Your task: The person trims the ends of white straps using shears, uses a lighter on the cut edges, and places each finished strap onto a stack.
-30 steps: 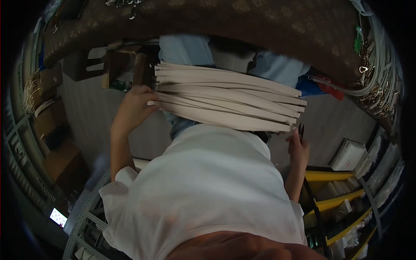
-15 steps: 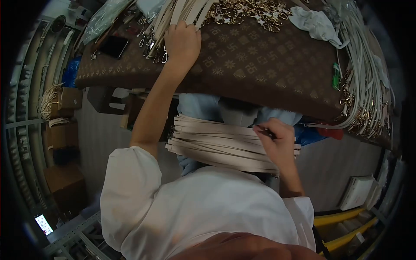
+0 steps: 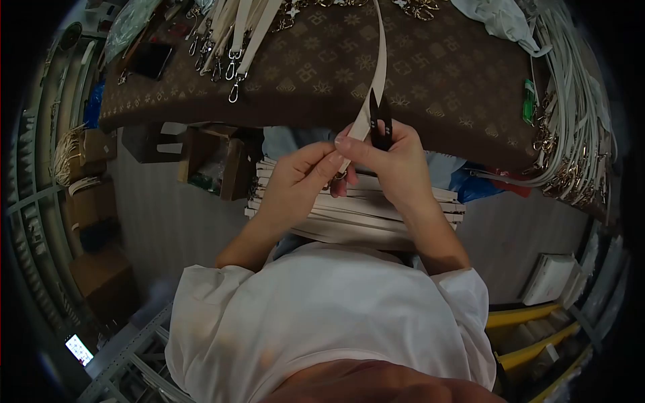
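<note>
A cream strap point(image 3: 380, 64) runs from the brown patterned table down to both hands above the lap. My left hand point(image 3: 310, 176) is closed on the strap's lower end, near a small metal ring. My right hand point(image 3: 386, 158) pinches the same strap beside it and also holds small black snips point(image 3: 379, 122), blades pointing up. Beneath the hands, a stack of cream straps point(image 3: 363, 225) lies across the lap. More straps with metal clasps point(image 3: 235, 67) hang over the table's left part.
The patterned table point(image 3: 430, 87) spans the top. Grey-white straps point(image 3: 571, 127) hang at its right, near a green tool point(image 3: 529, 101) and white cloth point(image 3: 494, 20). A dark phone point(image 3: 149, 60) lies at left. Cardboard boxes point(image 3: 101, 208) and yellow bins point(image 3: 531, 342) stand on either side.
My left hand has come back from the strap pile on the table to the lap, bringing one strap. My right hand has moved up and left to meet it, still holding the snips.
</note>
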### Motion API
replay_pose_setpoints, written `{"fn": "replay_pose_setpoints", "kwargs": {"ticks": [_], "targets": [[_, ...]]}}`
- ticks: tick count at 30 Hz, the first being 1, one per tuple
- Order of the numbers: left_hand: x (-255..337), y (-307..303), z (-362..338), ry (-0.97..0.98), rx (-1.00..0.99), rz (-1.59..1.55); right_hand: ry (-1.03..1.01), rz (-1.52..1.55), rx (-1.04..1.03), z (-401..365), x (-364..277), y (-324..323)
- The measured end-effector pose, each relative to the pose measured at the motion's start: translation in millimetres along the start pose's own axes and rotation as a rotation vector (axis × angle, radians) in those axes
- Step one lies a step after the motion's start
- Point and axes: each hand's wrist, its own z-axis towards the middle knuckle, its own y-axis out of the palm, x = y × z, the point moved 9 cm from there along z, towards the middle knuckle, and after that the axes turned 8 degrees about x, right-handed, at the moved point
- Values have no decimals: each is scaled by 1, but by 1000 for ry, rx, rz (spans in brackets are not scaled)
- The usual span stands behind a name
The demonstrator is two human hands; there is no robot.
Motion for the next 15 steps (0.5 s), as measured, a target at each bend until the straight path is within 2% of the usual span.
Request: {"fn": "replay_pose_setpoints", "kwargs": {"ticks": [3, 5, 6, 10, 12, 15], "targets": [[-6, -4, -9, -60, 14, -160, 48, 75, -25, 3, -2, 9], [-6, -6, -15, -91, -1, -145, -14, 69, 147, 12, -9, -6], [-7, -6, -18, -113, -23, -124, -53, 151, 176, 15, -15, -9], [-12, -8, -24, -149, -39, -111, -39, 70, 190, 16, -18, -11], [-5, -9, -23, -23, -9, -107, -9, 80, 140, 15, -11, -6], [3, -8, -22, -22, 42, -181, 24, 2, 112, 12, -1, 0]]}}
